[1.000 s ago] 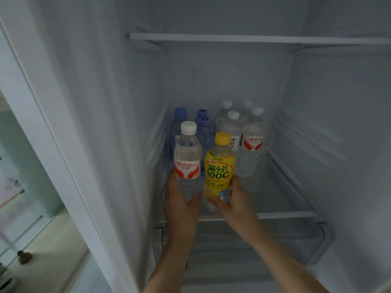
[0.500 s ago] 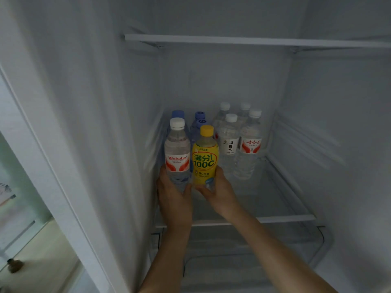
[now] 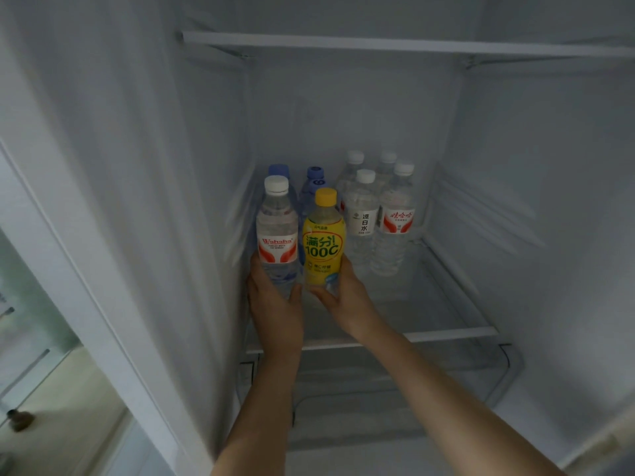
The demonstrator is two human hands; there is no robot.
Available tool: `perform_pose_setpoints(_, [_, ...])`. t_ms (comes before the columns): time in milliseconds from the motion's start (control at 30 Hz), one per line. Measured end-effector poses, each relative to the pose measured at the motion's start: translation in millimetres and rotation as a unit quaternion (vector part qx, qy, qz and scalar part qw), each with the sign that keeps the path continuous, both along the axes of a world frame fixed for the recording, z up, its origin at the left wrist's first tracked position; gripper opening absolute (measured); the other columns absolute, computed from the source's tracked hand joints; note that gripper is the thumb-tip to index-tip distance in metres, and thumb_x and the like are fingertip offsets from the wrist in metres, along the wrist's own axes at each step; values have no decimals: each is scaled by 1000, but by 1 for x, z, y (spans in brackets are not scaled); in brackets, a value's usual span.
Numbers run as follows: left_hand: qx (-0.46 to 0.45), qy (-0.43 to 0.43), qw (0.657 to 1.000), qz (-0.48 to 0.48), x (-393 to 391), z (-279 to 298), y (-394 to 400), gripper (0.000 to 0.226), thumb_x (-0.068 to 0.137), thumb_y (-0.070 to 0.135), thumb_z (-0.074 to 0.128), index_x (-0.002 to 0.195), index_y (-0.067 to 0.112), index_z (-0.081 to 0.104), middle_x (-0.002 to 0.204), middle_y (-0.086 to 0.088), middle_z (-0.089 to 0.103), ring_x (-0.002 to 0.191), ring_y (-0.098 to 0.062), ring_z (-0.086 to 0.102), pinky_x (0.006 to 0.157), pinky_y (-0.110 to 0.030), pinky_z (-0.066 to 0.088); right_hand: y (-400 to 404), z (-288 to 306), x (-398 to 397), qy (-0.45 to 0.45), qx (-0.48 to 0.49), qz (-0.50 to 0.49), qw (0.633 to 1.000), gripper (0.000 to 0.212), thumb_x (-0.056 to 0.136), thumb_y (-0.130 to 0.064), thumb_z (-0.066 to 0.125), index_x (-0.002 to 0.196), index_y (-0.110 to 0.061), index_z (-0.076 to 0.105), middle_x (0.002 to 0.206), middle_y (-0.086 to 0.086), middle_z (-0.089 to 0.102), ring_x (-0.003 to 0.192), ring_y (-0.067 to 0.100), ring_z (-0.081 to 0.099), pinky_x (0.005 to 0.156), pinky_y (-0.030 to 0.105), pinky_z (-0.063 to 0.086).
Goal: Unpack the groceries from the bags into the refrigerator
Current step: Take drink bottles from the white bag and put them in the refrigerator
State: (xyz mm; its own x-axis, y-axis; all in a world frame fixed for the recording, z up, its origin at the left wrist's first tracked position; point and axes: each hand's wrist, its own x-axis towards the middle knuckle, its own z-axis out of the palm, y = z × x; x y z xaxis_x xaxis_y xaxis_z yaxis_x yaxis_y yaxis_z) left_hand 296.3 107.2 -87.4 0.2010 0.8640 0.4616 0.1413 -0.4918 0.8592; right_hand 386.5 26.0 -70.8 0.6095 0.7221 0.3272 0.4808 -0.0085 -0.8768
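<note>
Placement step: my left hand grasps the water bottle, my right hand the yellow drink bottle; next I set both upright on the glass shelf.

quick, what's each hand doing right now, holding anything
Left hand: closed around the clear Wahaha water bottle.
Right hand: closed around the yellow 100C bottle.

Well to the left of the left hand and lower than it, a narrow strip of room shows. There is a pale beige floor, softly and evenly lit. A small dark object stands on it, too blurred to identify. Above the floor, about level with the hand, is a greenish glassy panel crossed by thin grey bars.
</note>
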Motion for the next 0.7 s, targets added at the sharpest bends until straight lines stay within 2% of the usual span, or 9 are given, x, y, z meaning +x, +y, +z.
perform_pose_setpoints(100, [-10,19,1000,-12,-3,-5,2,89,74,10,80,148,14,30,141,-11,49,127,-27,50,100,-38,45,-3,1,0,21,-37,-6,999,68,87,-19,69,143,-11,30,127,-2,54,118,10,51,83,0,36])
perform_pose_setpoints(200, [-40,71,996,-32,-8,-8,-2,92,73,10,79,148,5,26,144,-18,45,130,-33,46,103,-39,42,-12,0,-6,33,-70,-32,996,83,90,-28,64,152,-7,13,151,8,38,136,20,39,107,24,34])
perform_pose_setpoints(233, [-41,74,996,-41,-11,-8,-7,93,73,11,77,149,4,24,145,-20,43,132,-35,44,106,-41,40,-17,-2,-9,22,-79,-52,995,81,92,-30,62,152,-7,12,153,10,34,139,23,36,111,31,33])
perform_pose_setpoints(300, [-29,61,996,-63,-20,-6,-20,92,73,18,70,149,6,21,146,-19,40,133,-34,42,108,-47,38,-32,-5,-17,-7,-80,-91,993,72,95,-27,58,151,-8,17,152,11,35,138,24,37,112,36,33])
perform_pose_setpoints(367, [-37,74,994,-76,-32,-3,-40,92,75,16,70,151,9,19,151,-16,35,137,-31,37,111,-47,35,-52,-9,-28,-18,-66,-128,989,64,95,-22,58,149,-10,25,146,9,43,132,22,44,108,35,38])
perform_pose_setpoints(433, [-49,89,990,-98,-46,-2,-64,88,81,11,69,152,11,17,154,-13,30,140,-27,32,114,-42,31,-75,-14,-43,-22,-52,-161,985,57,95,-18,57,146,-13,32,139,4,49,127,17,48,102,27,40])
perform_pose_setpoints(500, [-63,84,984,-145,-60,-1,-86,77,87,13,64,151,17,22,152,-6,36,138,-23,37,112,-39,34,-100,-21,-61,-48,-31,-195,979,50,95,-14,56,141,-13,40,135,3,53,125,14,50,102,24,41])
perform_pose_setpoints(600, [-25,83,971,-224,-77,-7,-116,53,92,15,58,141,22,40,141,4,48,128,-13,45,104,-32,42,-139,-35,-90,-90,-6,-232,968,43,94,-13,55,136,-11,46,130,2,56,123,12,52,103,25,42])
perform_pose_setpoints(700, [59,67,950,-299,-93,-16,-149,34,91,7,55,123,16,56,118,7,61,110,-4,56,90,-15,44,-179,-53,-114,-85,4,-268,960,45,93,-15,55,136,-7,46,128,4,58,123,11,54,102,30,45])
